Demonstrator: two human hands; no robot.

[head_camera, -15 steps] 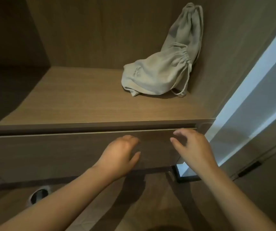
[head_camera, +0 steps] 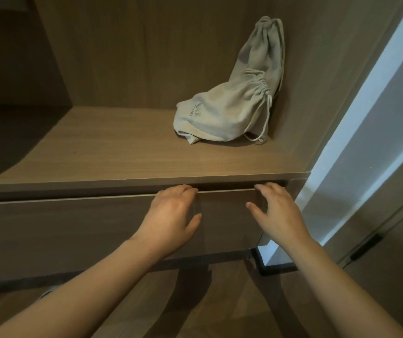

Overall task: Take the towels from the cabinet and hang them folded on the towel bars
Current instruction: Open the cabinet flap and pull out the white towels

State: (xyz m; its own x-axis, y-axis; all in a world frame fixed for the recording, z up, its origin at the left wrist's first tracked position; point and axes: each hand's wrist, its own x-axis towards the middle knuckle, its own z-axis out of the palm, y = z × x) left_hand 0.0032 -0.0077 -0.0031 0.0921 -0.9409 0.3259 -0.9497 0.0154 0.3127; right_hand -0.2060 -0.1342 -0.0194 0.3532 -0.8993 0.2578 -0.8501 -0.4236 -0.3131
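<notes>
The wooden cabinet (head_camera: 147,57) stands open in front of the person and fills most of what I can see, with a pale, lit wall (head_camera: 366,147) just to its right. Its wide shelf (head_camera: 110,152) runs across at about hand height. Directly beneath the shelf sits a long drawer (head_camera: 73,228), its front closed or nearly so, with a dark gap along its top edge. In the shelf's right rear corner two grey drawstring bags (head_camera: 227,111) slump together, one leaning up against the side panel. The left hand (head_camera: 173,213) hooks its fingers over the drawer's top edge, thumb spread against the front. The right hand (head_camera: 278,211) grips that edge the same way, nearer the drawer's right end.
</notes>
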